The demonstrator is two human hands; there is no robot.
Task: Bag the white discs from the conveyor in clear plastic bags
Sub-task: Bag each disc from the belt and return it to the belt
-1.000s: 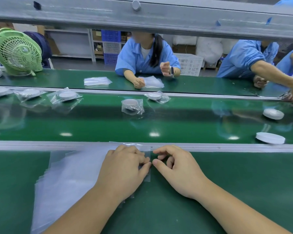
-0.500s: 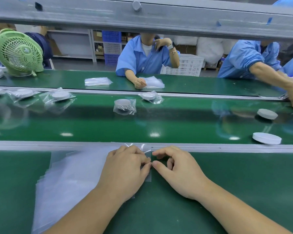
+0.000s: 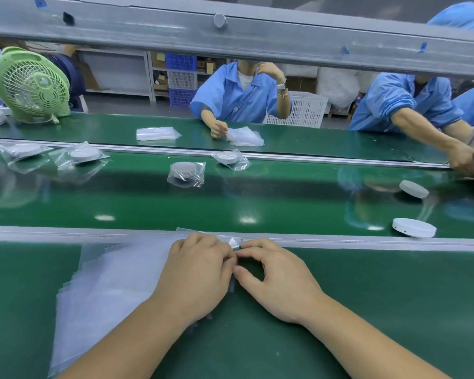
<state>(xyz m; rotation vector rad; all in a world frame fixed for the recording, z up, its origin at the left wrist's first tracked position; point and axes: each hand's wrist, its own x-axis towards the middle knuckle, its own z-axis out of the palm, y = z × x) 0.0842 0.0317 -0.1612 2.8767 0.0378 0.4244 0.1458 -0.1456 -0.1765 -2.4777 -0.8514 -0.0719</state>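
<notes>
A stack of clear plastic bags lies on the green bench in front of me. My left hand rests on its right end, fingers pinching the top bag's edge. My right hand meets it from the right, thumb and forefinger pinching the same bag edge. Two bare white discs ride the green conveyor at right: a near one and a far one. Several bagged discs lie further left, among them one at centre, one behind it and one at left.
A grey rail separates my bench from the belt. A metal beam crosses overhead. Across the belt, people in blue shirts work at a far bench holding bag piles. A green fan stands far left, and a hand reaches in far right.
The discs and bagged discs have drifted left along the belt. My fingers have closed tighter on the bag edge, lifting it slightly. The person opposite raised a hand to the head.
</notes>
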